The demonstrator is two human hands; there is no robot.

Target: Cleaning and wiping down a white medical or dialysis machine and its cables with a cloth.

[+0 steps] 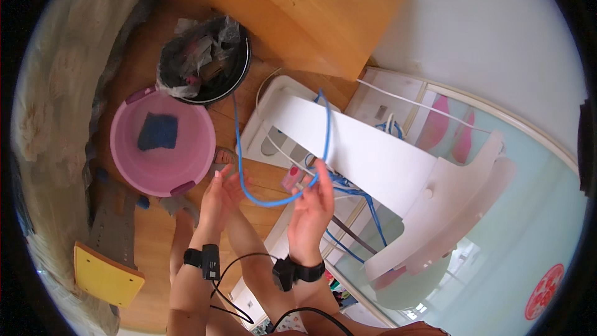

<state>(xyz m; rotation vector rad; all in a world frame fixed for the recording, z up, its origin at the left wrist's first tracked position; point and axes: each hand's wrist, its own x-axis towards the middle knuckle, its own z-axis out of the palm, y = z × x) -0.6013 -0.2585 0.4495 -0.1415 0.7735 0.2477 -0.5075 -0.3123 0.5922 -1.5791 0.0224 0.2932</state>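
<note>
A loop of blue cable (267, 203) hangs in front of me, between my two hands. The cable crosses the fingers of my right hand (308, 214), which appears to hold it lightly. My left hand (219, 198) has its fingers apart beside the loop's left side; whether its fingertips touch the cable is unclear. Behind the loop stands a white stand (350, 144) with a flat panel and a curved end piece. More blue cables (368, 205) run in a bundle below and beside that panel. A thin white cord (280, 149) passes near my right hand.
On the left, a pink plastic tub (196, 126) holds a blue cloth (158, 131). Beside it is a black-lined bin (242, 70) with wrappers. A wooden furniture panel (326, 23) fills the top. A yellow seat (108, 274) sits lower left, and a pale glassy panel (522, 224) lies right.
</note>
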